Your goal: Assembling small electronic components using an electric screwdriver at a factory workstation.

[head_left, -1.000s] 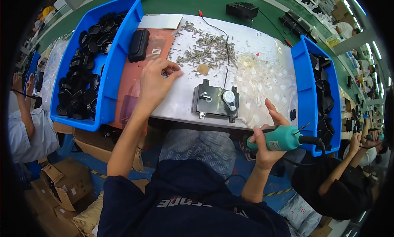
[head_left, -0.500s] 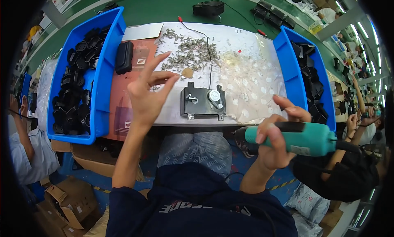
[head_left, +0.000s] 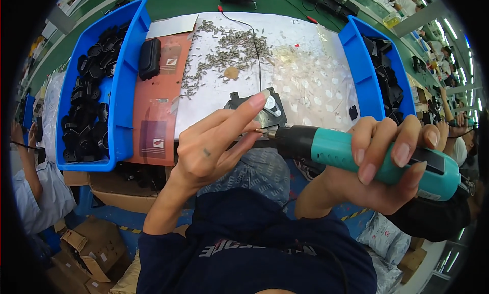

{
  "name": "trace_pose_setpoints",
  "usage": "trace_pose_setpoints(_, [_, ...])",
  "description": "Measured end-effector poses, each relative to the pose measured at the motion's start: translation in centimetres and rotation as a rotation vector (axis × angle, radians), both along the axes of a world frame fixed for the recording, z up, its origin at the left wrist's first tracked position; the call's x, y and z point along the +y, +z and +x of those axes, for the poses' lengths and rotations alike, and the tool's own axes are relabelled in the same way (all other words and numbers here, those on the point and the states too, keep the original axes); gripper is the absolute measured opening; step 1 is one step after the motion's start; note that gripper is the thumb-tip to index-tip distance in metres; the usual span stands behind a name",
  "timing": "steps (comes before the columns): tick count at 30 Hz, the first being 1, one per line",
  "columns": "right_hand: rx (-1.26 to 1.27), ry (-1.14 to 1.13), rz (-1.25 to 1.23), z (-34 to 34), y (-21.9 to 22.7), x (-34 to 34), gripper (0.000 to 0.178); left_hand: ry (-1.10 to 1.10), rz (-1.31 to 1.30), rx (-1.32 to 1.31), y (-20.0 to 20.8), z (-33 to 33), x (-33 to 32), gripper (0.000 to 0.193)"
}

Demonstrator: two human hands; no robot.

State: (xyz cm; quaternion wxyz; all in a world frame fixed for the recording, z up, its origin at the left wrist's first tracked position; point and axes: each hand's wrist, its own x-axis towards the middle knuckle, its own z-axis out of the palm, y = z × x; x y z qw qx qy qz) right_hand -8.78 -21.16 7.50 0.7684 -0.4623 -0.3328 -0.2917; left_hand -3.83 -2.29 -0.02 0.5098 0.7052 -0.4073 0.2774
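A teal electric screwdriver (head_left: 336, 150) with a black nose lies sideways in my right hand (head_left: 379, 161), its fingers wrapped round the body. Its metal bit points left and meets the fingertips of my left hand (head_left: 206, 151). There my left thumb and a finger pinch together at the bit's tip; whatever they hold is too small to make out. Behind those fingers, partly hidden, a flat black plastic housing (head_left: 279, 122) lies near the table's front edge. A silver round part with a crank-like arm (head_left: 272, 104) sits on its top.
Many loose small screws (head_left: 232, 49) lie spread on white paper, with a round tan disc (head_left: 231, 73) among them. Blue bins of black plastic parts stand left (head_left: 122, 105) and right (head_left: 364, 70). A black case (head_left: 150, 58) lies beside the left bin. A cable crosses the paper.
My left hand has moved right and nearer, from the screws to the screwdriver's tip. The screwdriver has come left and its bit now meets my left fingertips. The view has shifted slightly.
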Motion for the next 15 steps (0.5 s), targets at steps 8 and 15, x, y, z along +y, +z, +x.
trace_pose_setpoints(8, [0.012,0.007,-0.003,-0.32,-0.25,-0.03,0.027,0.022,0.063,-0.005,-0.18,-0.69,0.05,0.065])
trace_pose_setpoints(15, [0.051,-0.006,-0.035,-0.23,-0.26,-0.01,0.027,0.012,0.079,-0.027,-0.5,-0.59,-0.37,0.062])
